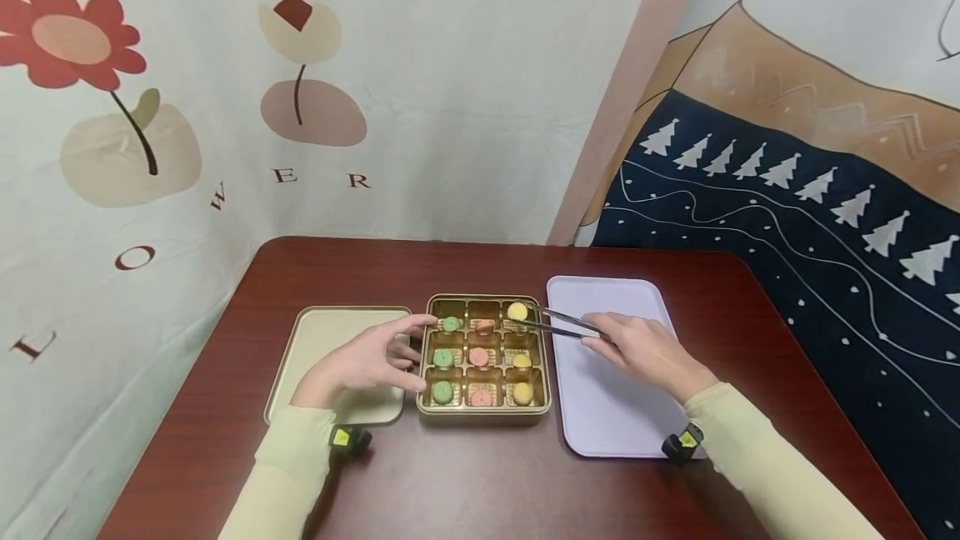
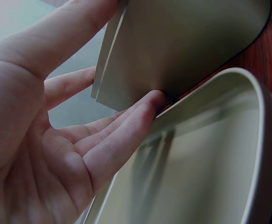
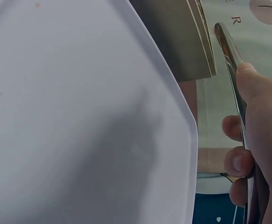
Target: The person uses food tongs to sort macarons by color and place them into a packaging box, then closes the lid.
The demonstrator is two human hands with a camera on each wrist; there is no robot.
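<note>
A gold tin point(image 1: 483, 413) with several compartments holds small macarons: green ones point(image 1: 442, 392) on the left, pink ones point(image 1: 478, 356) in the middle, yellow ones point(image 1: 522, 393) on the right. My right hand point(image 1: 641, 352) grips metal tongs point(image 1: 558, 325); their tips are at the yellow macaron point(image 1: 517, 311) in the far right compartment. In the right wrist view the tongs point(image 3: 233, 65) run up from the fingers. My left hand point(image 1: 367, 357) rests its extended fingertips and thumb against the tin's left side, which the left wrist view shows as a plain wall point(image 2: 173, 46).
Under my left hand lies a gold lid point(image 1: 311, 357), raised rim up. A lavender tray point(image 1: 600, 423) stands right of the tin, with a few crumbs point(image 3: 38, 4) on it. All stand on a reddish-brown table point(image 1: 465, 482). A printed curtain point(image 1: 465, 107) hangs behind.
</note>
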